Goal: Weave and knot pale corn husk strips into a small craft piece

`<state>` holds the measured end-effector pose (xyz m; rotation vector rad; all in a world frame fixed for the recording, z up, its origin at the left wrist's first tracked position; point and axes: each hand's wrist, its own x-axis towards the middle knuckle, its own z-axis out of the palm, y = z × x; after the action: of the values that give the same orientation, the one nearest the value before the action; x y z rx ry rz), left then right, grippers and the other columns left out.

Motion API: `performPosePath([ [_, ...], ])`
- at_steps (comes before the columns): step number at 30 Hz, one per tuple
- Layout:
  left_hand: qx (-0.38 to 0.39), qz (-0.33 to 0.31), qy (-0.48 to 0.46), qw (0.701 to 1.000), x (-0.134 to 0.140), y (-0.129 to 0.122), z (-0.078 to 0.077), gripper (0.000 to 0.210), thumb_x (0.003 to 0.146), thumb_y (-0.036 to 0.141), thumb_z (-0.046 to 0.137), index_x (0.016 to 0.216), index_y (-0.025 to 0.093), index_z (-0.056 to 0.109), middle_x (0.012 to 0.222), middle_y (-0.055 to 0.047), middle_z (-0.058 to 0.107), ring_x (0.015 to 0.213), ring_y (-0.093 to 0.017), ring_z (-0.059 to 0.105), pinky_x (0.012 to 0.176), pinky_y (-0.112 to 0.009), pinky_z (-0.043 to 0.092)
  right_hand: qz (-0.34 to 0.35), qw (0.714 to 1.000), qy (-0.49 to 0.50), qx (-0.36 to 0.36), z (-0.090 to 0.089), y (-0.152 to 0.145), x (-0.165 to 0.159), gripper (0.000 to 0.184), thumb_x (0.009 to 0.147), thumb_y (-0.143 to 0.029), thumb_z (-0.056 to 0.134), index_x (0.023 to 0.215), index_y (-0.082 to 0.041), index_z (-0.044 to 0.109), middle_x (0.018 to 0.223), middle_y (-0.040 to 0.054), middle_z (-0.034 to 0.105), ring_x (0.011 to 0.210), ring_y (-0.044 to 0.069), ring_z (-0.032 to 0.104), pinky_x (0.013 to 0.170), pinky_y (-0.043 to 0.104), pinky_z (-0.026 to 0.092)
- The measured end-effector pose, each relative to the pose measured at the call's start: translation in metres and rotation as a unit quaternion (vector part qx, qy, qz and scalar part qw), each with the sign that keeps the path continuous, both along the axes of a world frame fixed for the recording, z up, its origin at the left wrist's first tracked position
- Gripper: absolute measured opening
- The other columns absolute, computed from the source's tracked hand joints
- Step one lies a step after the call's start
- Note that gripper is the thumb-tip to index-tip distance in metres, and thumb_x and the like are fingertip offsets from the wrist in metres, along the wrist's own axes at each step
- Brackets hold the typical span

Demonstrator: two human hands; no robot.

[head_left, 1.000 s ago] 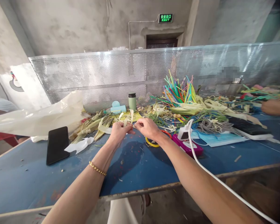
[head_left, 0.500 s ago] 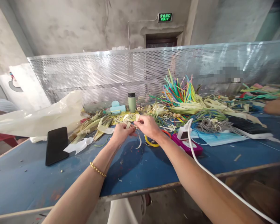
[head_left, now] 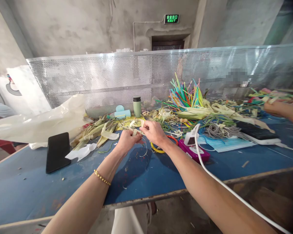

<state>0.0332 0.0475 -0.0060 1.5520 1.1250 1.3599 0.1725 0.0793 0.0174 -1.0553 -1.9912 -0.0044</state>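
Close together above the middle of the table, my left hand (head_left: 128,140) and my right hand (head_left: 153,131) are both closed in a pinch on a pale corn husk strip (head_left: 142,123). Its upper end stands out above my right fingers, and part of it shows between the two hands; the rest is hidden by fingers. A thin pale strand (head_left: 146,150) hangs below them. Beyond my right wrist lies a yellow ring (head_left: 156,149). Behind my left hand rests a bundle of dried husks (head_left: 95,131), with a loose pale piece of husk (head_left: 109,134) on it.
A black phone (head_left: 58,152) and white scrap (head_left: 81,152) lie left. A green tumbler (head_left: 137,107) stands at the back, beside colourful stems (head_left: 185,94). A purple device (head_left: 194,152), white cable (head_left: 202,162) and blue mask (head_left: 224,144) are right. A co-worker's hand (head_left: 275,107) works far right.
My hands stay pinched together with only slight finger movement. The thin strand below them has shifted. The co-worker's hand at far right has come further into view, leftward. The view has shifted slightly.
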Motion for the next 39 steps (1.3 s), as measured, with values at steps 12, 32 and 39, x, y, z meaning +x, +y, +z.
performPosePath([
  [12,-0.097,-0.069,-0.197,0.973,-0.007,-0.010,0.018,0.024,0.053,0.000,0.055,0.072,0.009,0.067,0.070,-0.006,0.068,0.066,-0.020,0.069,0.072,-0.031,0.051,0.015,0.996,0.091,-0.007,0.001,0.008,0.006,0.026,0.079,-0.021,0.058,0.055,-0.016,0.051,0.055,0.0010,0.058,0.052,0.011,0.047,0.054,0.023,0.030],
  [32,-0.025,-0.070,-0.067,0.995,-0.008,-0.009,0.015,0.020,0.067,0.026,0.075,0.072,0.011,0.063,0.067,-0.005,0.068,0.056,-0.017,0.066,0.054,-0.027,0.047,0.117,0.974,0.163,-0.108,0.010,-0.003,0.009,0.027,0.084,-0.028,0.051,0.063,-0.014,0.059,0.059,0.0020,0.063,0.047,0.010,0.053,0.049,0.021,0.040],
  [39,-0.035,-0.068,-0.092,0.993,-0.011,-0.005,0.013,0.017,0.064,0.024,0.076,0.073,0.012,0.068,0.069,-0.007,0.071,0.071,-0.020,0.069,0.071,-0.032,0.051,0.096,0.982,0.146,-0.071,0.014,-0.007,0.011,0.026,0.084,-0.027,0.052,0.064,-0.013,0.060,0.059,0.0027,0.064,0.048,0.010,0.054,0.051,0.022,0.040],
])
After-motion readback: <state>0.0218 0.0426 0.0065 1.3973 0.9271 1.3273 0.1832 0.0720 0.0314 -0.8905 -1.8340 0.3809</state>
